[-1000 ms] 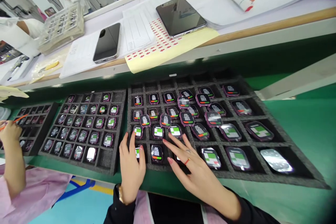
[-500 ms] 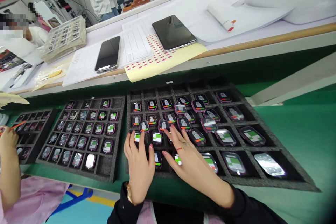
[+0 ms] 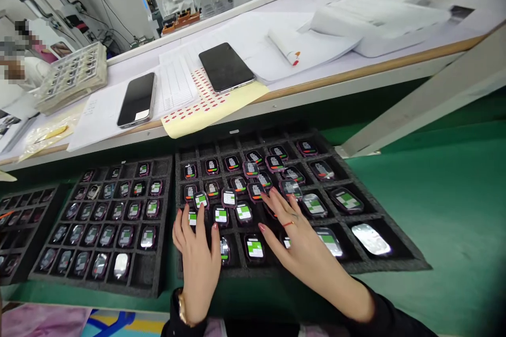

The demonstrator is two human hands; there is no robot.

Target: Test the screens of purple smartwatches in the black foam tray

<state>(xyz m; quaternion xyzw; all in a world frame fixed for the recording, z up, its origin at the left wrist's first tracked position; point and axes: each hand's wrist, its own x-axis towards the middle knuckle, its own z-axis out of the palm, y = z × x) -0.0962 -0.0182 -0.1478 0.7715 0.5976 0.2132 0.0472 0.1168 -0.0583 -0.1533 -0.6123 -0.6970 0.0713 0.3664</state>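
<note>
Both hands hover low over a black foam tray [image 3: 411,262] divided into cells, with square smartwatches in most of them. Several more watches rest across the dividers. My left hand [image 3: 197,260] has its fingers spread, one fingertip on a raised watch [image 3: 201,200] with a white and green screen. A second raised watch [image 3: 229,198], lit the same way, sits between the hands. My right hand [image 3: 302,237], fingers also apart, has fingertips at the edge of a watch [image 3: 256,190] with a dark screen and an orange-green bar. Its palm hides some cells. Neither hand grasps anything.
To the left stands another foam tray [image 3: 166,231] of watches, with a third tray [image 3: 39,237] beyond. Behind runs a raised shelf carrying two phones [image 3: 136,99], papers, a yellow sticker sheet [image 3: 205,122] and a clear parts box [image 3: 73,76]. A slanted metal leg [image 3: 415,95] stands right. People work behind.
My right hand has shifted rightward across the tray to another watch. Two raised watches near my left hand changed from dark to white-green screens. The view has turned right; the neighbour's hand has left it.
</note>
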